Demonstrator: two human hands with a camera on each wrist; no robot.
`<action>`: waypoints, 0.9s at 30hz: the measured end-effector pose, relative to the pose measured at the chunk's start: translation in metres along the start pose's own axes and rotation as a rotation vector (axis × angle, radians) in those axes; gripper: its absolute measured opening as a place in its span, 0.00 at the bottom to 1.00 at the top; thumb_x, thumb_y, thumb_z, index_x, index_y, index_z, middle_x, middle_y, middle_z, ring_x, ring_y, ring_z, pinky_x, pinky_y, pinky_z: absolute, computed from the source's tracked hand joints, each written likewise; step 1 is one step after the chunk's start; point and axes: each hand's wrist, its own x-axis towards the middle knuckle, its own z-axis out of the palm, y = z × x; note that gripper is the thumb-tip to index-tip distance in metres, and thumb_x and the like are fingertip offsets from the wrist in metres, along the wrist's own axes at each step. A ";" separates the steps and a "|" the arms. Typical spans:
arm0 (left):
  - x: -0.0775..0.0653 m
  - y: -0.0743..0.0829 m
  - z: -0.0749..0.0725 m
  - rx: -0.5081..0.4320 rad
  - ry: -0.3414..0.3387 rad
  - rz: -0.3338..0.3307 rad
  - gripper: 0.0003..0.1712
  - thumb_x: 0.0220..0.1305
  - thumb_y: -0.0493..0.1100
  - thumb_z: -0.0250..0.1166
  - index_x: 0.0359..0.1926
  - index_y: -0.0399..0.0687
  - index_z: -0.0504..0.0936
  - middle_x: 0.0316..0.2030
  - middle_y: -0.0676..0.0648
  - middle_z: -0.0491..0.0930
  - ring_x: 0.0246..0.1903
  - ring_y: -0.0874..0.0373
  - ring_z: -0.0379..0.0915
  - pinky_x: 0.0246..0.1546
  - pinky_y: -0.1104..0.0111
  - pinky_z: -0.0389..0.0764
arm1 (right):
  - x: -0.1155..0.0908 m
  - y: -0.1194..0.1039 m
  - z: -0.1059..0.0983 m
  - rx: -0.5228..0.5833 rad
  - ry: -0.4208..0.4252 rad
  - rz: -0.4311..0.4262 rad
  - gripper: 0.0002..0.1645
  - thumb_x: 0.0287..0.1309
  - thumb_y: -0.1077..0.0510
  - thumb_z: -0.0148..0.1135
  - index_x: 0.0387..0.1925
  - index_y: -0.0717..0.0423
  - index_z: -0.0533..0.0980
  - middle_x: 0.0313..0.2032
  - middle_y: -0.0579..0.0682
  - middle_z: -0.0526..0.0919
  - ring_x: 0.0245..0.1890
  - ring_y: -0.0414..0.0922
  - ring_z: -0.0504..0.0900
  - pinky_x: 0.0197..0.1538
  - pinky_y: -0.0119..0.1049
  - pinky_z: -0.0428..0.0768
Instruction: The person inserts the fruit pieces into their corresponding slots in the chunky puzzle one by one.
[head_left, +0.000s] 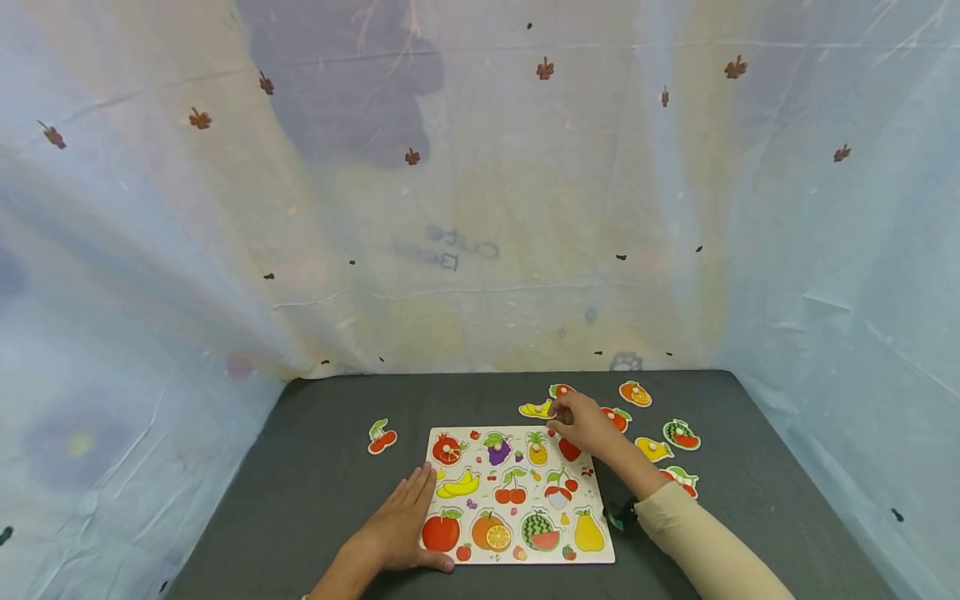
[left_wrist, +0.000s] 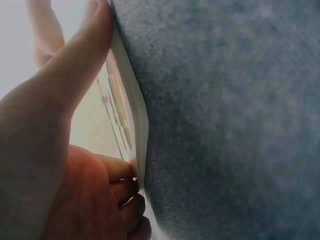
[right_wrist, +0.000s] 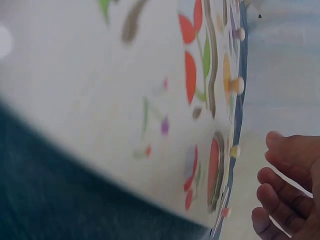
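A white fruit puzzle board [head_left: 487,500] lies flat on the dark table, printed with bananas, cherries, an apple, an orange and other fruit. My left hand [head_left: 401,517] rests along its left edge, thumb at the near corner and fingers pointing away, straight; the left wrist view shows the fingertips at the board's side. Over the far right corner, close to the strawberry [head_left: 569,450], is my right hand [head_left: 585,423]. Its fingers bend loosely with nothing between them in the right wrist view. Knobs [right_wrist: 237,85] stand up from several fruits there. The loose banana piece [head_left: 536,410] lies just beyond.
Right of the board are loose pieces: an orange [head_left: 635,394], a watermelon [head_left: 682,434], a yellow pear [head_left: 654,450] and several red fruits. A cherry piece [head_left: 382,437] lies alone at the left. A patterned curtain [head_left: 480,208] surrounds the table [head_left: 300,483].
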 end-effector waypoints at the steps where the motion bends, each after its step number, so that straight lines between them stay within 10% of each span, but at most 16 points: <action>1: 0.000 0.000 0.000 -0.002 -0.001 -0.001 0.82 0.44 0.73 0.83 0.84 0.31 0.51 0.84 0.34 0.48 0.83 0.37 0.45 0.82 0.41 0.51 | 0.001 0.002 -0.001 -0.010 0.005 -0.004 0.06 0.66 0.62 0.75 0.42 0.58 0.85 0.34 0.46 0.78 0.32 0.41 0.74 0.37 0.36 0.79; 27: 0.003 -0.004 0.005 -0.017 -0.002 -0.008 0.83 0.42 0.76 0.82 0.84 0.32 0.52 0.85 0.35 0.48 0.83 0.38 0.45 0.82 0.41 0.51 | 0.038 0.041 -0.011 -0.044 0.067 0.077 0.09 0.70 0.61 0.72 0.48 0.60 0.85 0.41 0.54 0.81 0.37 0.47 0.77 0.41 0.45 0.82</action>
